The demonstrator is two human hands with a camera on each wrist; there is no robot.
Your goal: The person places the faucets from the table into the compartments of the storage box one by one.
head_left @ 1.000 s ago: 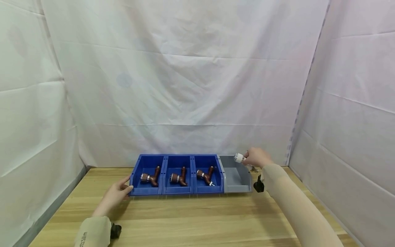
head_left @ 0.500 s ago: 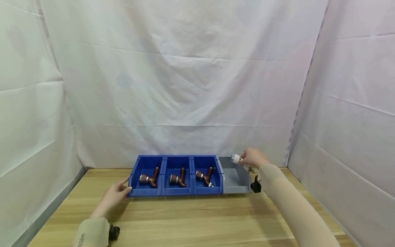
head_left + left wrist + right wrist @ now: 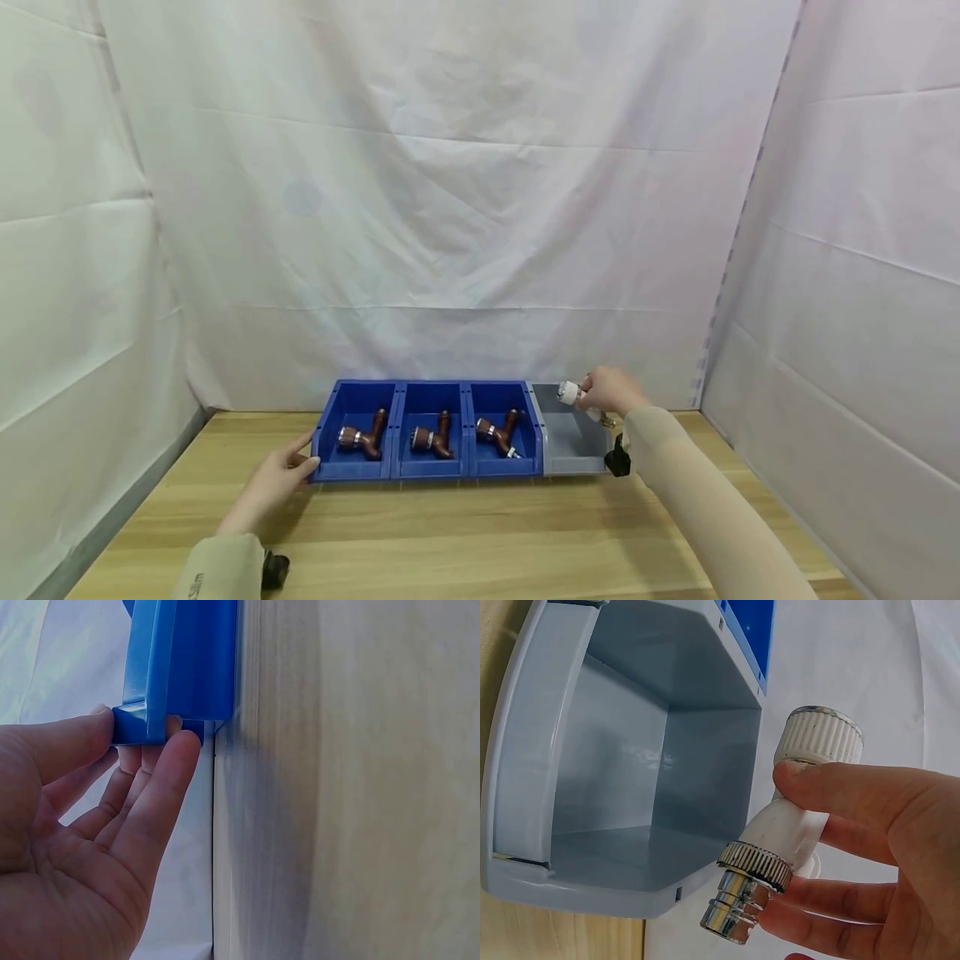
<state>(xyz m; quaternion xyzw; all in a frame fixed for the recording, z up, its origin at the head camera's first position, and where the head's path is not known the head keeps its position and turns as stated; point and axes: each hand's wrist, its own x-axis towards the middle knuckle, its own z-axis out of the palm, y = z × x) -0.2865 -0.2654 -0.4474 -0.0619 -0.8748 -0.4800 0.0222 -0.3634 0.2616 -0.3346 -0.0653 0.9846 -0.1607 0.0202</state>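
Observation:
My right hand (image 3: 611,390) holds a white tap (image 3: 784,825) between thumb and fingers, over the right side of the grey bin (image 3: 573,464). The tap has a white ribbed knob and a chrome hose end, which points down in the right wrist view. Nothing lies inside the visible part of the grey bin. My left hand (image 3: 276,477) pinches the front left corner of the leftmost blue bin (image 3: 150,667), thumb on one side and fingers on the other. A brown tap (image 3: 371,440) lies in that bin.
Two more blue bins, the middle one (image 3: 431,469) and the right one (image 3: 506,467), join the row; each holds a brown tap. The row stands on a wooden table (image 3: 450,533). White cloth (image 3: 450,208) hangs close behind and at both sides.
My right hand has moved slightly left and down with the white tap, further over the grey bin. The left hand keeps its grip on the blue bin.

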